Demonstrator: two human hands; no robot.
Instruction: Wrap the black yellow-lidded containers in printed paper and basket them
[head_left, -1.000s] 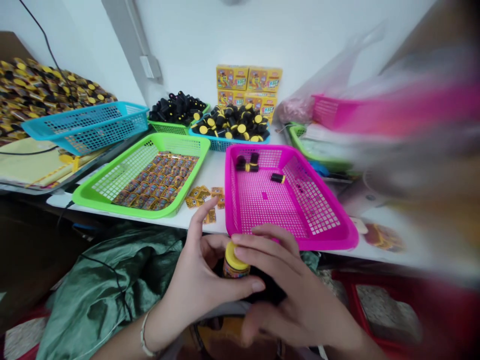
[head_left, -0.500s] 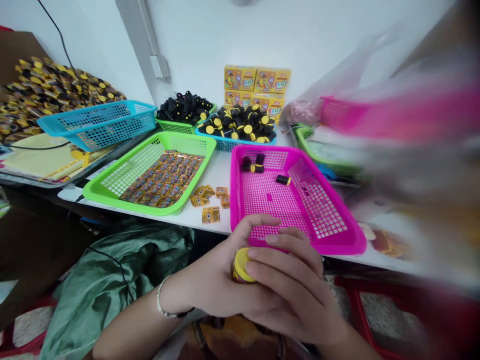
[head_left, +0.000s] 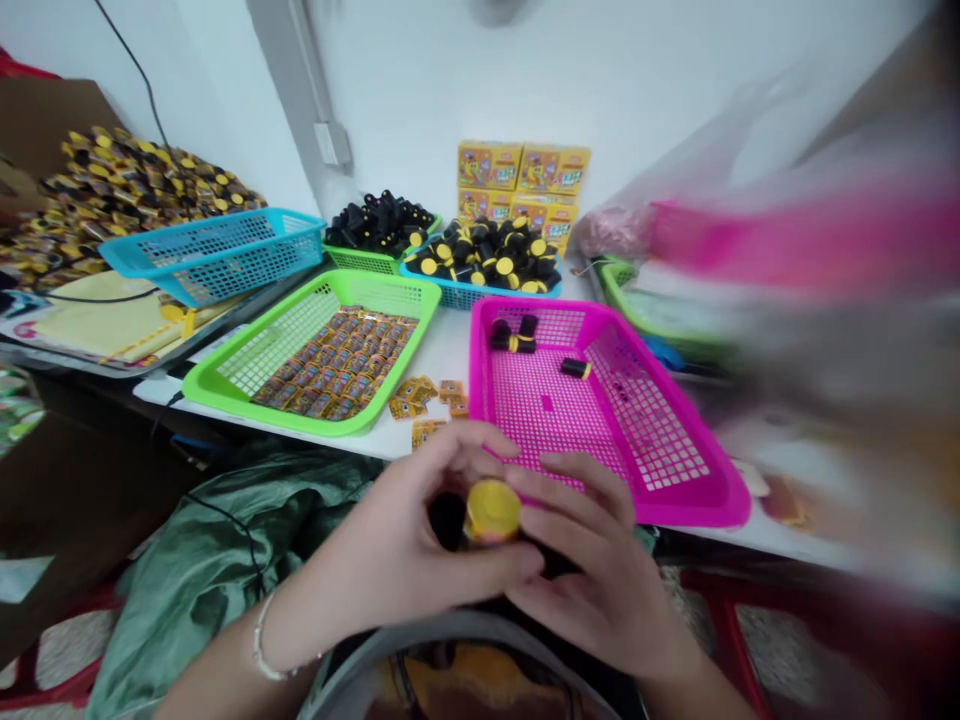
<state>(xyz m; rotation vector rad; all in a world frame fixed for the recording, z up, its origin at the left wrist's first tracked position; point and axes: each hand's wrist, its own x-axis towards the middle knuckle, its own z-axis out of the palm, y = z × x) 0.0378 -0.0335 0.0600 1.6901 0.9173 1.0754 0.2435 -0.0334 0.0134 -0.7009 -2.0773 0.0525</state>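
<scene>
A small canister with a yellow cap [head_left: 495, 508] is between my two hands, cap facing up, with a printed label partly showing under the cap. My left hand [head_left: 420, 545], a pale bracelet at its wrist, curls around the canister from the left, thumb across its front. From the right, my right hand [head_left: 589, 560] closes on it with bent fingers. The canister's lower end is hidden by the hands. Just beyond them, a pink basket [head_left: 716, 500] holds several black canisters, one of which [head_left: 576, 369] lies apart on its side.
A green basket [head_left: 196, 385] holds rows of labelled pieces, beside small orange printed labels [head_left: 411, 395]. Behind are a blue basket [head_left: 457, 295] of yellow-capped black canisters, stacked yellow boxes [head_left: 551, 170] and an angled blue basket [head_left: 217, 250]. A blurred person [head_left: 847, 350] is close on the right.
My hands have opened out around the canister, and more of its yellow cap shows. My left hand has shifted slightly left. The view has tilted a little, and the person at right remains blurred.
</scene>
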